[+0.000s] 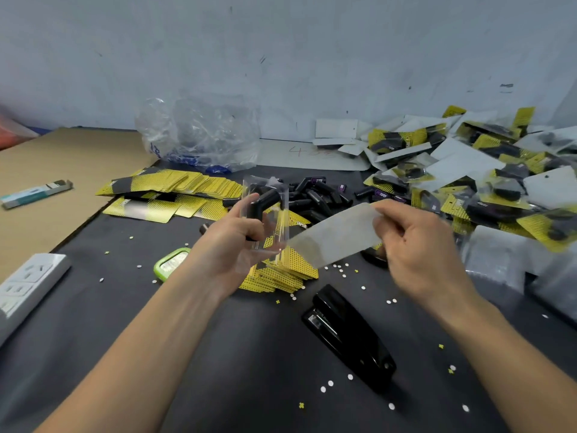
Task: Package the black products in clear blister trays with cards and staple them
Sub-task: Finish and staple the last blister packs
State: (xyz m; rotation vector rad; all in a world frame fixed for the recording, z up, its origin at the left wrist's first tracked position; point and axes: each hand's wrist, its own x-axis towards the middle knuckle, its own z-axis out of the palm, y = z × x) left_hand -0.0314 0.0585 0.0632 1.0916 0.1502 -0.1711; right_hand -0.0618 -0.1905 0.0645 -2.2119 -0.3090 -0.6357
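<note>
Both hands work above the mat [218, 354]. The left hand [231, 242] curls round a clear tray [274, 232], held upright with a black product [262, 201] seated in its pocket, likely so the open back faces the other hand. The right hand [418, 245] pinches a card [334, 235] by one end, pale side up, its free end touching the tray's lower edge; I judge it is being lined up to slide in behind the product. The stapler [349, 335] lies just below, near enough to grab once the card is in. A card stack [281, 276] sits under the hands, loose products [315, 198] beyond it, and finished packs [487, 170] heap up on the right — supply close, output pushed aside. The mat is dark and dotted with paper punchings. Cardboard [62, 170] and a power strip [28, 282] lie to the left, and a crumpled bag [199, 132] stands against the pale, scuffed wall [281, 57].
</note>
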